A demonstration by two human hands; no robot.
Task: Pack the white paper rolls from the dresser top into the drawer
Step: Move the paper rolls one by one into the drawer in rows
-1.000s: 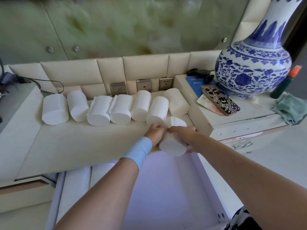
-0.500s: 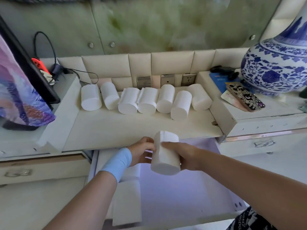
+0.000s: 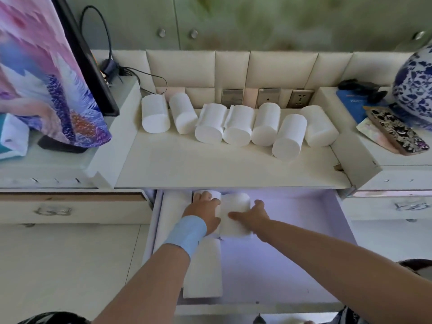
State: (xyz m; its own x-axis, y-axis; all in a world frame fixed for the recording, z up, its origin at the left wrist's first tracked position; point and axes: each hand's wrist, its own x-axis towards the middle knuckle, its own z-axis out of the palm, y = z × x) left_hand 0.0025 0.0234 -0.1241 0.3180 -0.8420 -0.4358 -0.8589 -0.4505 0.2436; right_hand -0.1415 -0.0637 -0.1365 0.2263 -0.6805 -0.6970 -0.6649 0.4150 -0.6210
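Note:
Several white paper rolls (image 3: 238, 128) lie in a row on their sides along the back of the dresser top (image 3: 210, 164). Below it the drawer (image 3: 292, 253) stands pulled out, with a pale lilac floor. Both hands hold one white roll (image 3: 235, 213) low inside the drawer, at its back left. My left hand (image 3: 204, 212), with a blue wristband, presses on the roll's left side. My right hand (image 3: 251, 217) grips its right side. Other white rolls (image 3: 203, 274) lie in the drawer to the left, partly hidden by my left arm.
A framed colourful picture (image 3: 46, 73) leans on the left raised shelf. A blue-and-white vase (image 3: 413, 90), a patterned phone case (image 3: 395, 129) and a blue booklet (image 3: 350, 102) sit on the right shelf. Wall sockets (image 3: 300, 98) are behind the rolls. Closed drawers flank the open one.
Both hands have carried the roll from the dresser's front edge down into the drawer, next to the rolls lying there. The view has shifted left and down.

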